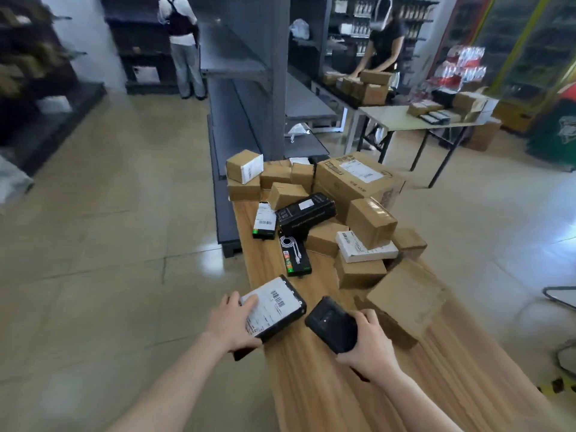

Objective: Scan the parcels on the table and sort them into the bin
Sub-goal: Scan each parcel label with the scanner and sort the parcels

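Left hand (232, 322) gripping black parcel (272, 307) at near edge of desk (311, 385); right hand (371, 347) wrapped round scanner (332, 324). I judge scan possibly under way; pile of boxes (343, 219) left to sort; bin unseen.

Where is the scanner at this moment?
In the head view the scanner is low, right of centre, gripped by the right hand over the wooden table, just right of the labelled black parcel held by the left hand.
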Demonstrator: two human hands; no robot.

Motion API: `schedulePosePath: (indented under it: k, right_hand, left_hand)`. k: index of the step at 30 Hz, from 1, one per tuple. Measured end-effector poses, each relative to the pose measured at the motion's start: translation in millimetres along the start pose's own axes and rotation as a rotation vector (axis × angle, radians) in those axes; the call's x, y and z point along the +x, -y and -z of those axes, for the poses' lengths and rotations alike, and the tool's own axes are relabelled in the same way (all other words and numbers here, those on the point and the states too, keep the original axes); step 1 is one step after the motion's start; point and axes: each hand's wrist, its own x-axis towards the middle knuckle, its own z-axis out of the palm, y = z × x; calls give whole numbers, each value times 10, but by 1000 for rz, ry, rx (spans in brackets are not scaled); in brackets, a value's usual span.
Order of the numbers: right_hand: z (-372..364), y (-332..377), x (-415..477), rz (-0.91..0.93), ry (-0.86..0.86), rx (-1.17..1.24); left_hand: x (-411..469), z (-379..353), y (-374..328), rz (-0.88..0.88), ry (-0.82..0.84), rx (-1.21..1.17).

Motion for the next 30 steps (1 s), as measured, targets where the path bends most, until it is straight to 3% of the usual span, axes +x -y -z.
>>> schedulePosePath:
  k: [8, 16, 30]
  right_hand:
    - [-342, 413, -331, 311, 163, -44]
    - [-1008, 1118, -1035, 635, 429, -101]
    - [-1967, 1996, -2467, 1033, 713, -261]
  left_hand:
    - [-1579, -427, 216, 477, -115, -223]
    - [-3352, -1002, 413, 918, -113, -302]
    - [-5587, -1899, 209, 1404, -133, -515]
